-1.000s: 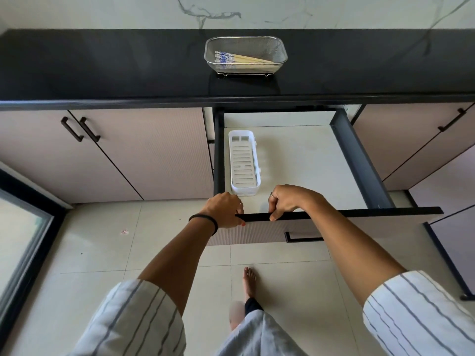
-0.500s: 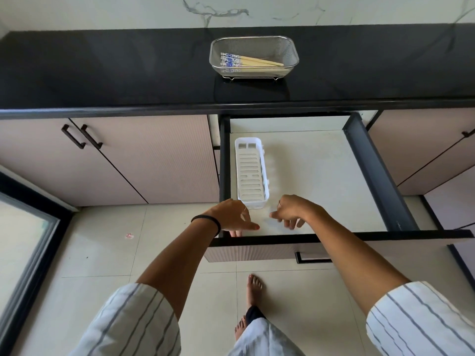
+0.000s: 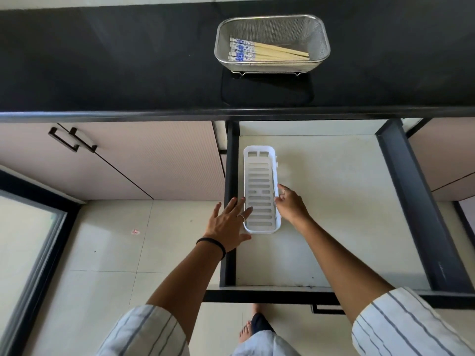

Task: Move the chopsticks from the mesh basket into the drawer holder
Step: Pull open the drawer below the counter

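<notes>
Hands flank the unlabelled holder [image 3: 261,194]: left hand [image 3: 228,224] spread flat, right hand [image 3: 290,205] touching its side, grip unclear.

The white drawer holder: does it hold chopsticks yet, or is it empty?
Empty: the holder's slotted floor shows bare; the chopsticks lie in the mesh basket.

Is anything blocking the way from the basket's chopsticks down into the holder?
Nothing visible. The chopsticks lie in the open-topped basket on the counter; the holder sits empty in the open drawer, with the left hand and right hand at its sides.
</notes>
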### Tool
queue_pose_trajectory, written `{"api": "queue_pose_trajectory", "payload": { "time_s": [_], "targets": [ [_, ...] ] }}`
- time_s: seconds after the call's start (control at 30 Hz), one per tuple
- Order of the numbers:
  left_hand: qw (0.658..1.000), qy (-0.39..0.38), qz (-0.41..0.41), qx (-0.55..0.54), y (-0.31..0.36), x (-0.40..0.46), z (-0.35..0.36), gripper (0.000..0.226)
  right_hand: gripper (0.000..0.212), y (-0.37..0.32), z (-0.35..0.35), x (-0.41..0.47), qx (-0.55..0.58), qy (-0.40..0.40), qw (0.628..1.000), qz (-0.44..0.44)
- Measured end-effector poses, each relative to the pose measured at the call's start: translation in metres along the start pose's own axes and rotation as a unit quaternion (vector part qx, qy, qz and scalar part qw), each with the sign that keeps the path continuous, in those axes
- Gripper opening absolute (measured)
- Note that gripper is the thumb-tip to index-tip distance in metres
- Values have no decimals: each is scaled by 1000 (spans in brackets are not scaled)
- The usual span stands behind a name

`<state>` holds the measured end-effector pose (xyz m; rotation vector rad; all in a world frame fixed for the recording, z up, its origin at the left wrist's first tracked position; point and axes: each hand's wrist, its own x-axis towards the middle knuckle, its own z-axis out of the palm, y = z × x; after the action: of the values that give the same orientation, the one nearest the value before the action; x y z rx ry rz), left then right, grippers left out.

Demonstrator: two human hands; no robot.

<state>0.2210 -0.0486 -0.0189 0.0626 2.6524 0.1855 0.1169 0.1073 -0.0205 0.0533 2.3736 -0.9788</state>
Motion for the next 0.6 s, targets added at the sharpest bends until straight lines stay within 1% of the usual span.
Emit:
{"api": "queue_pose_trajectory", "payload": {
  "time_s": [0.13,0.33,0.4,0.53,0.6],
  "targets": [
    [1000,-11,-5,12,-19,0,2,76,50,-5,9,5,44,8,999,-12],
    [999,-12,20,39,-32,-2,4,72,52,-8,12,8,43,43,998,-21],
    [998,19,33,44,-33,0,4,64,49,-9,10,11,30,47,998,-18],
    [979,166,96,71,-42,11,-8,48,37,-17,12,16,16,77,997,0],
    [977,174,107,66,-54,26,-25,52,33,-29,12,21,21,111,994,4]
  ]
}}
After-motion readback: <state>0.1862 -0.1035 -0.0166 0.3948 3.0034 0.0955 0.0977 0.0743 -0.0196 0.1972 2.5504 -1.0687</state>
